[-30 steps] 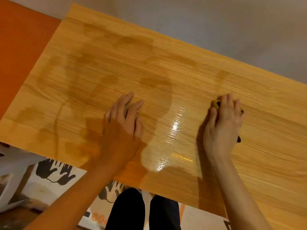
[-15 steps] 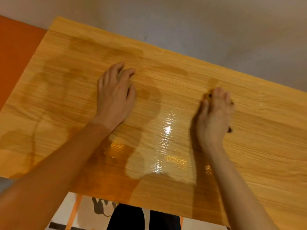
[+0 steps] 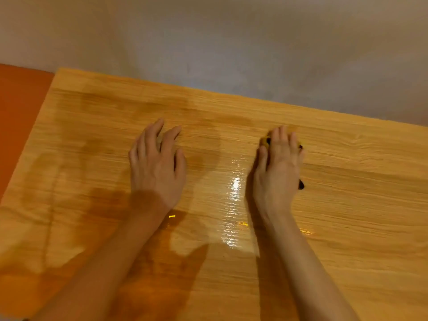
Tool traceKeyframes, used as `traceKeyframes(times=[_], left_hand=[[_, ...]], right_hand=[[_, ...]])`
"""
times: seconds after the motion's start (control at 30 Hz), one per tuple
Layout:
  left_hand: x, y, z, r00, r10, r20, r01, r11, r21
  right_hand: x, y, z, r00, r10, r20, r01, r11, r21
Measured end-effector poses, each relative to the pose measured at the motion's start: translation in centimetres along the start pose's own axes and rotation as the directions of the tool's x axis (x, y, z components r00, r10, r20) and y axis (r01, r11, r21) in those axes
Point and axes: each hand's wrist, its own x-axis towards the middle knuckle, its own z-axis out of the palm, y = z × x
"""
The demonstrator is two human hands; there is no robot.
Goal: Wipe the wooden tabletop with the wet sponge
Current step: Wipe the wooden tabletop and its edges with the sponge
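Wet, glossy wooden tabletop point(image 3: 347, 205) under left hand point(image 3: 157, 165) resting flat and relaxed, right hand point(image 3: 278, 167) pressing sponge point(image 3: 265, 141) beneath curled fingers: likely slipping, streaking, missing dry right side.

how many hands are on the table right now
2. The left hand rests flat on the wooden tabletop near its middle; the right hand, further right, presses on the sponge.

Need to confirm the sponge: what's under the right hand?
Yellow and dark bits of the sponge peek out around the right hand, on the wooden tabletop. Most of it is covered.
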Motion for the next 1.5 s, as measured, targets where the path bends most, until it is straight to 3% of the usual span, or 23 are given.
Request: traceKeyframes(times=[0.1,0.17,0.23,0.33,0.4,0.43,0.53,0.6,0.67,0.73,0.8,0.87,0.9,1.0,1.07,1.13,1.2,1.27,1.33,1.4,1.5], left_hand=[[0.0,0.2,-0.1,1.0,-0.008,-0.004,0.008,1.0,0.012],[0.0,0.3,-0.3,1.0,-0.005,-0.004,0.005,1.0,0.009],[-0.1,0.3,-0.2,1.0,0.003,-0.007,-0.003,1.0,-0.001],[-0.2,0.2,-0.1,1.0,0.006,-0.023,-0.006,1.0,-0.015],[-0.1,0.2,0.0,0.999,0.008,-0.039,-0.009,1.0,-0.018],[-0.1,0.1,0.1,0.999,0.01,-0.048,-0.012,1.0,-0.026],[-0.2,0.0,0.1,0.998,0.013,-0.067,-0.015,0.999,-0.029],[-0.2,0.0,0.1,0.997,0.023,-0.078,-0.025,1.0,-0.016],[-0.3,0.2,0.1,0.996,0.033,-0.079,-0.034,0.999,-0.01],[-0.3,0.2,0.0,0.997,0.033,-0.073,-0.035,0.999,-0.024],[-0.2,0.2,-0.2,0.998,0.03,-0.062,-0.033,0.998,-0.05],[0.4,0.2,-0.5,0.999,0.03,-0.043,-0.032,0.998,-0.05],[0.9,0.4,-0.5,0.999,0.026,-0.031,-0.027,0.999,-0.046],[3.2,1.0,-0.3,0.999,-0.029,-0.015,0.028,0.998,-0.052],[4.3,1.1,0.1,0.998,-0.05,-0.025,0.049,0.998,-0.036],[4.7,0.9,0.4,0.998,-0.037,-0.054,0.036,0.999,-0.015],[4.7,0.7,0.8,0.996,-0.026,-0.086,0.025,1.0,-0.006],[4.7,0.5,1.0,0.994,-0.015,-0.106,0.015,1.0,0.004],[4.8,0.3,1.1,0.993,-0.008,-0.115,0.01,1.0,0.019],[4.8,0.2,1.0,0.996,0.002,-0.09,0.001,1.0,0.03],[4.8,0.1,0.7,0.998,0.005,-0.062,-0.002,0.999,0.042]], right_hand=[[-1.2,-6.2,3.8,0.945,-0.296,0.137,0.295,0.955,0.029],[-0.4,-5.7,3.3,0.886,-0.411,0.215,0.414,0.91,0.033],[0.7,-1.7,1.1,0.906,-0.38,0.188,0.385,0.923,0.01],[1.6,5.1,-2.9,0.996,-0.072,0.051,0.073,0.997,-0.033],[2.0,5.3,-3.2,0.996,0.09,-0.014,-0.091,0.993,-0.071],[2.3,3.8,-2.3,0.994,0.103,-0.028,-0.105,0.991,-0.083],[3.0,-3.7,2.1,0.995,-0.089,0.045,0.093,0.992,-0.083],[2.7,-7.2,4.2,0.942,-0.297,0.157,0.31,0.948,-0.069],[3.0,-6.4,3.7,0.878,-0.415,0.238,0.432,0.901,-0.024],[4.2,-1.9,1.4,0.909,-0.368,0.195,0.384,0.922,-0.049],[5.4,3.2,-1.4,0.982,-0.154,0.107,0.166,0.979,-0.116],[6.1,4.5,-2.4,0.999,0.023,0.046,-0.017,0.992,-0.128],[6.1,3.2,-1.7,0.999,0.038,0.027,-0.034,0.99,-0.134],[5.1,-3.8,2.3,0.974,-0.187,0.126,0.204,0.968,-0.145],[4.1,-6.6,4.1,0.867,-0.427,0.257,0.47,0.872,-0.136],[5.1,-5.1,3.3,0.786,-0.53,0.318,0.585,0.804,-0.105],[6.9,-0.5,1.2,0.867,-0.44,0.235,0.474,0.873,-0.116],[8.4,4.4,-1.4,0.971,-0.207,0.117,0.227,0.954,-0.195],[9.5,5.9,-2.3,0.997,-0.069,0.042,0.076,0.983,-0.169],[9.3,3.1,-0.7,0.995,-0.095,0.043,0.1,0.983,-0.151],[9.1,-3.8,2.9,0.941,-0.311,0.134,0.328,0.935,-0.135]])
